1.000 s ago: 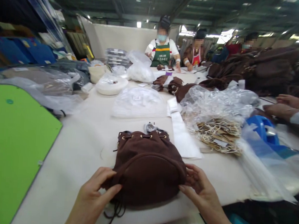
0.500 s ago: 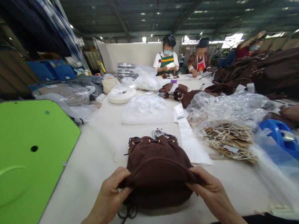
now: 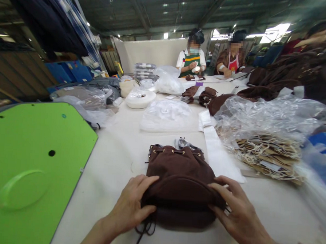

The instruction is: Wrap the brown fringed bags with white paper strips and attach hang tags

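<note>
A brown suede drawstring bag (image 3: 180,174) lies on the white table (image 3: 114,159) right in front of me, its gathered mouth with gold eyelets pointing away. My left hand (image 3: 132,206) lies on the bag's near left corner, fingers stretched over the fabric and thumb underneath. My right hand (image 3: 236,211) rests on the near right corner in the same way, fingers spread flat. Dark cords (image 3: 146,228) trail out from under the bag beside my left hand.
A green board (image 3: 29,166) covers the left side. A pile of paper tags with strings (image 3: 267,154) lies under clear plastic at right, next to a white strip (image 3: 218,154). Plastic bags, tape rolls and more brown bags sit further back. Two people work at the far end.
My hands have gone from pinching the bag's near edge to lying flatter over its corners. The view has shifted, so the bag appears further right.
</note>
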`<state>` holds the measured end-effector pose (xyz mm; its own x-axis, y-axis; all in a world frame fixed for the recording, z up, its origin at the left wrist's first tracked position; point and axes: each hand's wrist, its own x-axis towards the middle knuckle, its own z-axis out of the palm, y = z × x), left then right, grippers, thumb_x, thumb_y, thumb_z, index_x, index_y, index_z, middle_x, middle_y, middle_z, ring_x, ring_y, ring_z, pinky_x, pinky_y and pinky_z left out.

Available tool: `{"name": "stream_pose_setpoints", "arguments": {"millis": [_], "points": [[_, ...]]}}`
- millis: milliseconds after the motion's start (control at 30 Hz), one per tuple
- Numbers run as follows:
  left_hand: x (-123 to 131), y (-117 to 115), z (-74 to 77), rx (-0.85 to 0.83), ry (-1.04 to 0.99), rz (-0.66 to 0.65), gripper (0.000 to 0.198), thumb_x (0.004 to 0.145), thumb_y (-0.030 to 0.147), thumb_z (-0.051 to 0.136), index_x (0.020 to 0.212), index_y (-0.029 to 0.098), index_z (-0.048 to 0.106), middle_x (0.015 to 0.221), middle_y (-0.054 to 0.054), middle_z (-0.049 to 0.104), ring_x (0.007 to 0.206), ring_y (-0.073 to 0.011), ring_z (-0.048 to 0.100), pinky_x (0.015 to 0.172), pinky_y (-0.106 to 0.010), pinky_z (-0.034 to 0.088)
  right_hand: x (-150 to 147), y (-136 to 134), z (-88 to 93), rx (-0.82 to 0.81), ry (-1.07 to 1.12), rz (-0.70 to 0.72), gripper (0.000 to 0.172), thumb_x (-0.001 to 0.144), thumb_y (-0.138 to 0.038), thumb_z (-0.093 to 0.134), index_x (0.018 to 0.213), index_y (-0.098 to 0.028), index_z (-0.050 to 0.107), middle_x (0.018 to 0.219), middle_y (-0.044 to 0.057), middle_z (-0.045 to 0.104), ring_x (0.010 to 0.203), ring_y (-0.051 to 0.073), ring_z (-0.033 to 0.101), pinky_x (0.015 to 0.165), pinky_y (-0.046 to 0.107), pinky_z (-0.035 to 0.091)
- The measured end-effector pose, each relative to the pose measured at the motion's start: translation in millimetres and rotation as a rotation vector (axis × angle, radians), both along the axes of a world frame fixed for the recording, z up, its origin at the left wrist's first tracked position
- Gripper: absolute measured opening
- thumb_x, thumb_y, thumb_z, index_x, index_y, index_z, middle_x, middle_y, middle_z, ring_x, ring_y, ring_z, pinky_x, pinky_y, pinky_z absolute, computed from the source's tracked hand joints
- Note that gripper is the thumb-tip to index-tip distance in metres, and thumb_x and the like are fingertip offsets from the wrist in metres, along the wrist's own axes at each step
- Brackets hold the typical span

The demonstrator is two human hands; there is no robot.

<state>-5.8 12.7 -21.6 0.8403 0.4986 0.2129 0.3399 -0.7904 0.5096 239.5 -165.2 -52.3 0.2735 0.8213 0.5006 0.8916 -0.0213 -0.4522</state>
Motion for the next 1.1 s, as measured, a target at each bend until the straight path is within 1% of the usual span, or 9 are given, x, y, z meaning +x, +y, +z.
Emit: {"name": "stream_pose_setpoints", "arguments": {"millis": [133,233,333,467,567,700,767,933,1100], "points": [[28,10,23.2,-0.027,0.03,-0.193,0.078,0.064,0.015,0.07,0.133,0.031,0.037,0.11,-0.004,0.049,0.102,-0.0226,0.049,0.091,-0.04,0.043,1,20,32.8,-0.154,0.061,0.266,0.049,0.073,-0.013,0.057,0.121,-0.022,0.049,0.109,0.007,0.055,0.101,0.02,0.054,0.086,0.032,0.048],[40,13,22.5,0.063,-0.072,-0.294,0.057,0.07,0.009,0.061,0.123,0.029,0.05,0.115,-0.006,0.048,0.109,-0.0226,0.047,0.094,-0.041,0.041,2,28,38.2,-0.219,0.157,0.44,0.043,0.078,-0.008,0.049,0.118,-0.022,0.052,0.099,0.004,0.058,0.089,0.014,0.057,0.074,0.023,0.049],[36,11,5.2,0.326,-0.184,-0.453,0.032,0.085,0.007,0.044,0.111,0.02,0.058,0.127,-0.009,0.048,0.122,-0.0237,0.039,0.101,-0.042,0.035,5,27,14.5,-0.065,-0.049,0.509,0.038,0.085,-0.007,0.039,0.114,-0.024,0.057,0.091,0.005,0.059,0.081,0.015,0.055,0.068,0.027,0.046],[21,8,-22.3,0.51,-0.116,-0.628,0.027,0.093,0.01,0.035,0.111,0.009,0.055,0.122,-0.009,0.057,0.126,-0.0222,0.038,0.107,-0.038,0.032,10,21,-25.1,-0.01,-0.263,0.55,0.036,0.091,-0.012,0.038,0.12,-0.022,0.056,0.087,0.005,0.059,0.079,0.015,0.053,0.07,0.03,0.043],[16,7,-28.4,0.498,-0.126,-0.573,0.026,0.092,0.011,0.037,0.112,0.009,0.054,0.121,-0.011,0.056,0.124,-0.024,0.04,0.103,-0.038,0.038,13,17,-28.3,-0.062,-0.248,0.572,0.044,0.088,-0.006,0.032,0.123,-0.022,0.054,0.092,0.006,0.059,0.084,0.015,0.053,0.072,0.029,0.044],[13,5,-25.7,0.48,-0.23,-0.268,0.029,0.09,0.011,0.035,0.113,0.01,0.052,0.108,-0.015,0.054,0.102,-0.0247,0.051,0.081,-0.04,0.048,8,15,-6.9,-0.115,-0.331,0.461,0.05,0.08,-0.006,0.037,0.127,-0.016,0.051,0.105,0.01,0.059,0.096,0.018,0.053,0.079,0.029,0.043],[12,3,-27.0,0.479,-0.24,-0.202,0.025,0.088,0.01,0.035,0.104,0.012,0.055,0.099,-0.012,0.053,0.09,-0.0214,0.052,0.071,-0.035,0.049,2,17,-1.6,-0.112,-0.44,0.465,0.051,0.078,-0.01,0.041,0.128,-0.016,0.05,0.109,0.01,0.06,0.097,0.02,0.053,0.082,0.031,0.04],[7,2,-33.0,0.659,-0.229,-0.379,0.012,0.085,0.008,0.046,0.088,0.012,0.057,0.088,-0.008,0.056,0.084,-0.0198,0.053,0.068,-0.032,0.046,6,23,-14.8,-0.03,-0.58,0.616,0.047,0.084,-0.014,0.038,0.127,-0.026,0.052,0.118,0.002,0.062,0.108,0.019,0.05,0.09,0.034,0.033],[1,0,-25.3,0.687,-0.123,-0.453,0.022,0.085,0.01,0.042,0.1,0.01,0.059,0.098,-0.01,0.057,0.091,-0.0221,0.052,0.075,-0.036,0.045,9,20,-3.5,-0.134,-0.583,0.642,0.048,0.08,-0.019,0.043,0.127,-0.019,0.051,0.126,0.003,0.058,0.117,0.019,0.047,0.094,0.033,0.036]]}}
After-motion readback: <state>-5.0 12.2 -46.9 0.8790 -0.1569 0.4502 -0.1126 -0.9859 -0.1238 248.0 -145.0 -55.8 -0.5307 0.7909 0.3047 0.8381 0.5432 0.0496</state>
